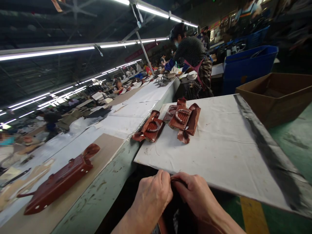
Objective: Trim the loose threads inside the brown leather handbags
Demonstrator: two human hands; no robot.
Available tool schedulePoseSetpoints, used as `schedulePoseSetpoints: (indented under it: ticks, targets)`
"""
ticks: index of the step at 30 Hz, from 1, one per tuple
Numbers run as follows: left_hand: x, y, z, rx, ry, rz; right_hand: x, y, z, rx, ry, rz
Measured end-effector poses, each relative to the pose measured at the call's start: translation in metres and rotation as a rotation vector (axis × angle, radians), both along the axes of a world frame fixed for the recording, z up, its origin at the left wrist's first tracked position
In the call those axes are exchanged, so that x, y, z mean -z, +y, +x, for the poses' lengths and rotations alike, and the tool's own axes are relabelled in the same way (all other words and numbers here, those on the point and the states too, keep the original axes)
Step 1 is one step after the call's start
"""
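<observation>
My left hand (154, 191) and my right hand (195, 190) are closed side by side at the near edge of the white-covered board. Between their pinched fingers shows the edge of a dark brown piece (179, 180), leather-like; most of it is hidden by the hands and shadow. Below them, a brown strip and something shiny are only partly visible. On the board beyond lie reddish-brown crocodile-textured bag pieces (180, 118) with wrapped handles. Another such bag piece (153, 127) straddles the gap to the long table. A larger brown bag body (62, 180) lies on its side at left.
The long table (136, 112) runs away to the back, with cardboard (107, 151) on its near part. At right stand a cardboard box (278, 107) and a blue bin (248, 66). A person (192, 52) bends over the table farther off.
</observation>
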State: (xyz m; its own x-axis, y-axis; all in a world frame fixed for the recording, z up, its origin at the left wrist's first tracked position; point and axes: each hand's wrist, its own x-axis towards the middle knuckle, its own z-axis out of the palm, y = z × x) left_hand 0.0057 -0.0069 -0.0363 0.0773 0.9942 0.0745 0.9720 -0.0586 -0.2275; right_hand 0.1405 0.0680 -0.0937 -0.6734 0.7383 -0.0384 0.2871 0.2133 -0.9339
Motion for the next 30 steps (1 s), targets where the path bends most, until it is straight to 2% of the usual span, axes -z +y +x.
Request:
schedulePoseSetpoints:
  ticks: [4,10,15,17,21,30]
  targets:
    - [0.0015,-0.0014,0.0,0.048,0.041,0.037,-0.0014,-0.0001,-0.0009,0.007,0.003,-0.022]
    - [-0.0001,0.0004,0.0021,0.097,-0.015,0.021,-0.0007,0.0019,-0.0013,0.037,-0.027,-0.01]
    - [-0.0023,-0.003,-0.003,-0.034,-0.367,-0.015,0.002,0.0063,0.0039,0.038,0.013,-0.038]
    - [-0.0038,-0.0045,-0.0027,-0.092,-0.446,-0.034,0.0024,0.0072,0.0055,0.036,0.013,-0.044]
    - [-0.005,-0.0044,0.0006,-0.105,-0.413,-0.025,0.0026,0.0065,0.0057,0.034,0.025,-0.05]
    - [0.001,-0.0016,-0.0002,-0.006,-0.359,0.082,0.0039,0.0027,0.0053,0.05,0.023,0.01]
